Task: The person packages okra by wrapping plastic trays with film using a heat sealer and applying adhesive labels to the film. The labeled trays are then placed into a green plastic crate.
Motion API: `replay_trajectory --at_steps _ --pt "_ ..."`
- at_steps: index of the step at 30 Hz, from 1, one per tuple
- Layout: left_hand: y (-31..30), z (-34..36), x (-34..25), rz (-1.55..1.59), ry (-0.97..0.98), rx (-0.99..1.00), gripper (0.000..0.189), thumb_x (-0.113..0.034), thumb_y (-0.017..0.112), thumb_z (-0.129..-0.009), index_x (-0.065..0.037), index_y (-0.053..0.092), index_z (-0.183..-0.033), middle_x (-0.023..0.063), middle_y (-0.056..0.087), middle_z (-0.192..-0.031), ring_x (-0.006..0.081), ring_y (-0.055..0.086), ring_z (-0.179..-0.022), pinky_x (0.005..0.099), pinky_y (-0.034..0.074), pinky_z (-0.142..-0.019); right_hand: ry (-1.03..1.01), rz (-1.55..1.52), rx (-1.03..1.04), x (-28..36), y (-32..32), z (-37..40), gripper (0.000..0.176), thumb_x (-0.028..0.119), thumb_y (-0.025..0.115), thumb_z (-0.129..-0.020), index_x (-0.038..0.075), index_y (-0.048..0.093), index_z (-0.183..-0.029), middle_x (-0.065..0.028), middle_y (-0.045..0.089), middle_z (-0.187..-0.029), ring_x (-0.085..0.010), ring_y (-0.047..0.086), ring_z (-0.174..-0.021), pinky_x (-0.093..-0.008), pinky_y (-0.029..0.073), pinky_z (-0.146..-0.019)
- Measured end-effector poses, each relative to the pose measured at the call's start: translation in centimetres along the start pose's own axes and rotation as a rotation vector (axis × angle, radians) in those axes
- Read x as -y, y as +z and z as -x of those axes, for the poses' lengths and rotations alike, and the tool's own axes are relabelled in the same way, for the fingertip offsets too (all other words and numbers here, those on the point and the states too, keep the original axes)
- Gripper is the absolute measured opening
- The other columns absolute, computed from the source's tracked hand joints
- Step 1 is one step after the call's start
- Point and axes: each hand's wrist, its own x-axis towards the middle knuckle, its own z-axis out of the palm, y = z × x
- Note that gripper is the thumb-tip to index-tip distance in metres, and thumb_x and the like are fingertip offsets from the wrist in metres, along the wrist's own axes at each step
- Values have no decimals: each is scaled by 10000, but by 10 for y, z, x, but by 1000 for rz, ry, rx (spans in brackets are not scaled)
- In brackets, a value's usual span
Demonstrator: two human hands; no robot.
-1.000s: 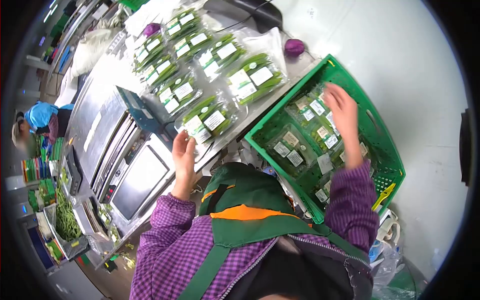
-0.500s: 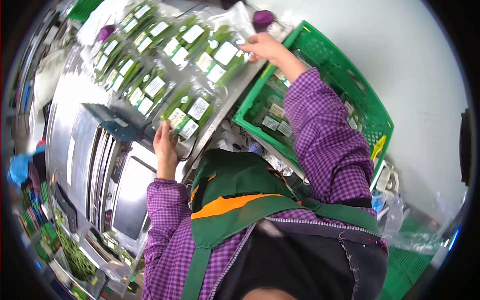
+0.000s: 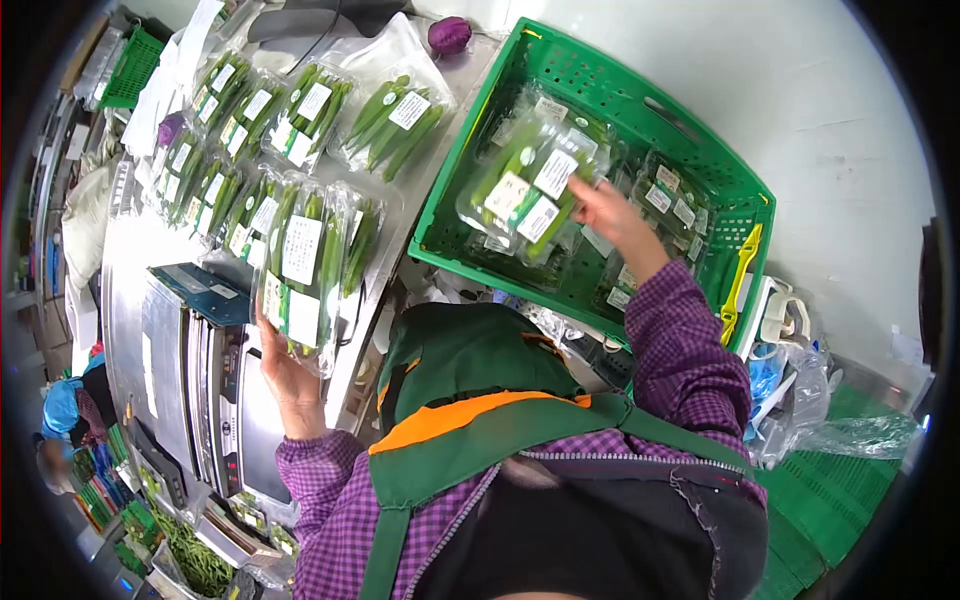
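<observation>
My left hand (image 3: pixel 290 380) is closed on the lower end of a clear pack of okra (image 3: pixel 298 255), tilted up above the metal table edge. White and cream labels show on its front. My right hand (image 3: pixel 608 212) grips another labelled okra pack (image 3: pixel 522 185) by its side, over the green crate (image 3: pixel 600 312). Several similar packs, such as this okra pack (image 3: pixel 658 200), lie inside the crate. More okra packs (image 3: pixel 310 108) stand in rows on the table, and one okra pack (image 3: pixel 360 240) sits just behind the left-hand pack.
A purple round object (image 3: pixel 449 36) lies at the table's far edge. Dark blue and silver machine parts (image 3: pixel 205 290) flank the packs at left. A yellow strap (image 3: pixel 740 285) hangs on the crate's right side. Another person (image 3: pixel 75 410) is at far left.
My right hand has moved from the table to above the crate, carrying an okra pack. My left hand has raised its pack toward me. The view has shifted slightly.
</observation>
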Motion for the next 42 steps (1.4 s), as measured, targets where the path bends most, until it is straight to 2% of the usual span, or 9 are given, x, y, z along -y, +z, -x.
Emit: replay_trajectory --at_steps 7,16,18,21,28,31,37,39,42 --pt "36 0 11 -82 -1 48 538 -326 564 -887 -94 410 -1347 41 513 -1273 191 513 -1140 358 408 -957 249 216 63 -68 4 -65 452 269 716 -800 -2 504 -1093 -58 578 -951 -124 550 -775 -262 481 -663" --pt "129 -2 54 -114 -125 362 540 -211 572 -873 -68 356 -1348 116 497 -1271 228 497 -1140 369 408 -954 73 657 -68 -1 17 18 579 313 691 -805 -92 486 -1164 -145 626 -1001 -165 651 -726 -271 520 -554" --pt "157 -4 71 -323 -138 478 474 -145 610 -854 -40 408 -1270 134 566 -1156 190 581 -980 307 477 -823 67 -95 455 27 15 66 439 270 640 -856 8 496 -1179 -71 600 -1053 -136 625 -813 -265 508 -590" --pt "191 -6 107 -865 38 716 412 -84 671 -809 1 443 -1141 84 631 -872 113 590 -693 262 480 -599 47 -109 145 16 -16 79 298 230 598 -888 76 521 -1132 -8 589 -999 -106 580 -850 -255 502 -621" --pt "197 -59 197 -1812 304 1200 390 -246 735 -714 24 601 -962 182 639 -841 311 628 -746 373 492 -669 207 126 73 -40 -101 47 328 275 649 -854 55 522 -1060 18 525 -903 -65 521 -772 -259 522 -638" --pt "204 -62 212 -2056 24 1390 403 -306 700 -738 61 628 -889 235 635 -915 370 611 -906 421 484 -797 273 298 -20 -48 -98 39 220 261 648 -856 81 521 -866 46 471 -749 -75 514 -697 -251 486 -587" --pt "207 -50 197 -1906 144 1294 392 -351 648 -779 15 656 -920 202 649 -837 353 629 -814 429 488 -728 310 635 -90 -58 -104 19 300 297 673 -818 5 617 -777 -58 597 -631 -130 599 -582 -278 488 -551" --pt "199 -31 166 -1514 286 1158 321 -251 643 -815 7 634 -1005 169 657 -798 277 646 -746 365 503 -662 151 1428 -83 -45 -102 16 314 289 681 -792 -23 647 -777 -122 628 -636 -151 629 -578 -283 473 -520" --pt "177 -12 110 -1063 225 832 233 -84 616 -849 15 609 -1060 79 667 -811 117 610 -686 247 488 -618 -86 1185 -213 -6 -69 33 314 299 683 -790 -13 648 -787 -110 619 -591 -167 610 -534 -316 454 -511"
